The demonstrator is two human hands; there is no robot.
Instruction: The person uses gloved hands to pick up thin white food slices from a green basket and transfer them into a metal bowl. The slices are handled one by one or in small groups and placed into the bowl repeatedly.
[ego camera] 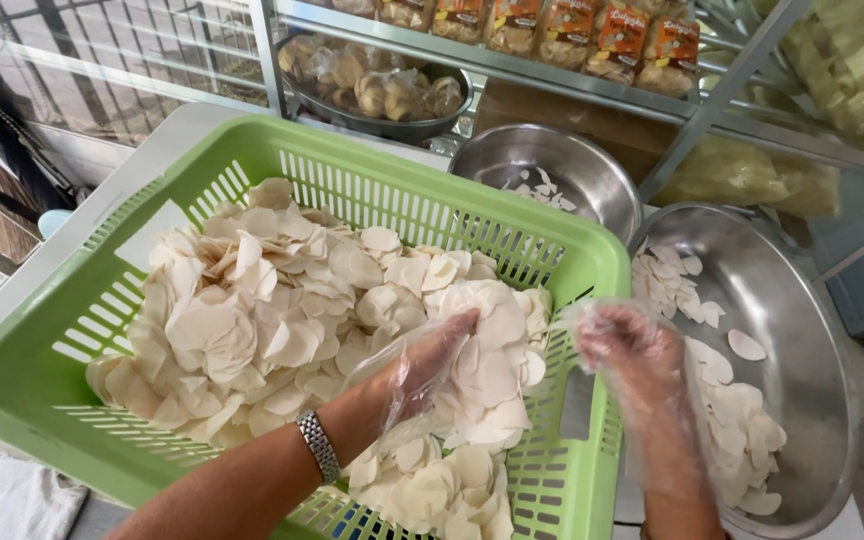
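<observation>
Lower centre: the left hand (430,362), in a clear plastic glove, lay loosely open on pale raw cracker chips (282,310) heaped in a green slotted basket (42,370). The gloved right hand (632,345) hovered, curled, holding nothing discernible, over a large steel bowl (812,330) thinly lined with chips; most remained in the basket. Farther up: a smaller steel bowl (592,165) and shelves of bagged snacks (562,30).

A basket (72,330) holding raw crackers (272,310) sits left of a large bowl (812,330); a smaller bowl (592,165) lies behind both.
</observation>
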